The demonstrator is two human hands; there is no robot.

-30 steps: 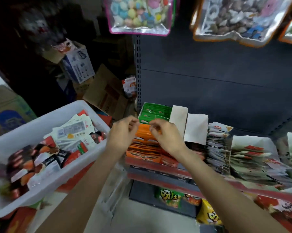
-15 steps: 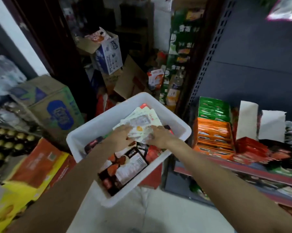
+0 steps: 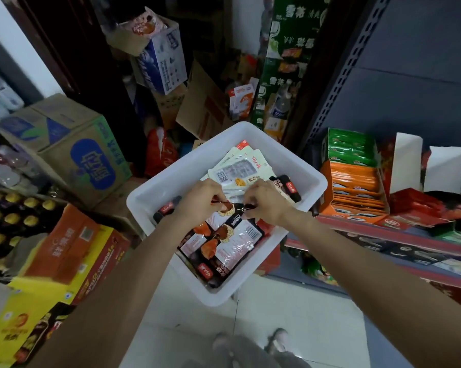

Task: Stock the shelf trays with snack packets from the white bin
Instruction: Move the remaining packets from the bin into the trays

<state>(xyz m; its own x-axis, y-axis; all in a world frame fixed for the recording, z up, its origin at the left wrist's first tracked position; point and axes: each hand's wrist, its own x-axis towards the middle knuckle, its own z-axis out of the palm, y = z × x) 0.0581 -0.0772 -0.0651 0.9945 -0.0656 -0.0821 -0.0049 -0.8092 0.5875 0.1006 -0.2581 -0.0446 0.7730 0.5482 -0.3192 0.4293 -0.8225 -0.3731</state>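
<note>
The white bin stands in the middle, holding pale snack packets at its far end and black-and-orange snack packets nearer me. My left hand and my right hand are both inside the bin, fingers curled, each pinching the top edge of a black-and-orange packet between them. To the right, the shelf trays hold orange packets and green packets.
Cardboard cartons and an orange-yellow box crowd the left. Stacked boxes stand behind the bin. The shelf's red front rail runs right of the bin. Pale floor tiles lie below, with my shoes visible.
Both hands left the orange packets on the shelf tray, swung left into the white bin, passed over the pale packets and now pinch a black-and-orange packet nearer me.
</note>
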